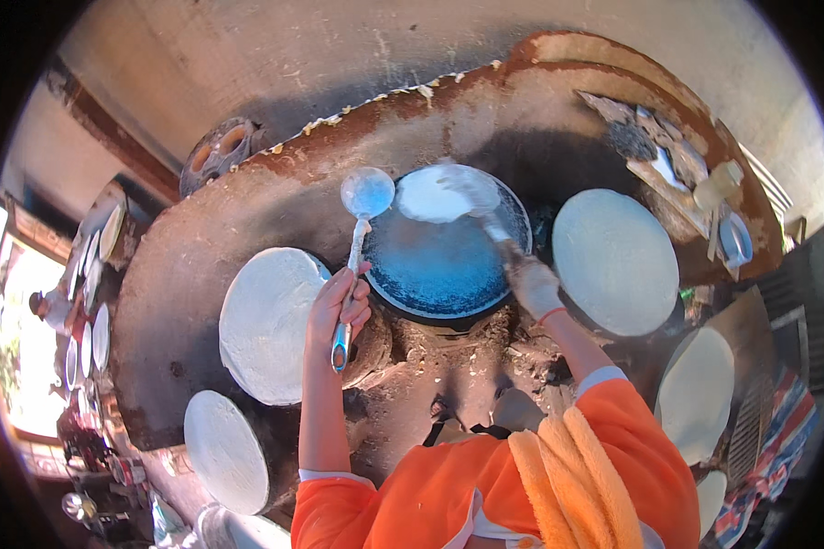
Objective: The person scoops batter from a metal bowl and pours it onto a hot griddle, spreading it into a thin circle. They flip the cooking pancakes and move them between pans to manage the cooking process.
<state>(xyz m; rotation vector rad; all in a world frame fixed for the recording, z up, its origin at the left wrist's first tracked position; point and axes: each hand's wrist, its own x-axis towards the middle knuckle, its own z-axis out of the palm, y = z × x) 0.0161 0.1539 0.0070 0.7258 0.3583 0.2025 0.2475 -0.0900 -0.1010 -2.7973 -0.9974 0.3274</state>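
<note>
My left hand [340,302] grips the metal handle of a ladle [367,194], whose round bowl is coated with white batter beside the griddle's upper left rim. Before me lies a round dark griddle [439,267]. White batter [431,194] is spread over its far part. My right hand [532,285], gloved and blurred, closes on the handle of a spreading tool [477,195] whose blurred end is over the batter. A round white sheet [275,326] lies left of the griddle, and another sheet [615,262] lies to its right.
The griddle is set in a curved clay stove [178,288]. More white sheets [225,451] stand at lower left and right [697,394]. At the upper right are a jar [719,185] and a tape roll [735,239]. A person [58,309] is at far left.
</note>
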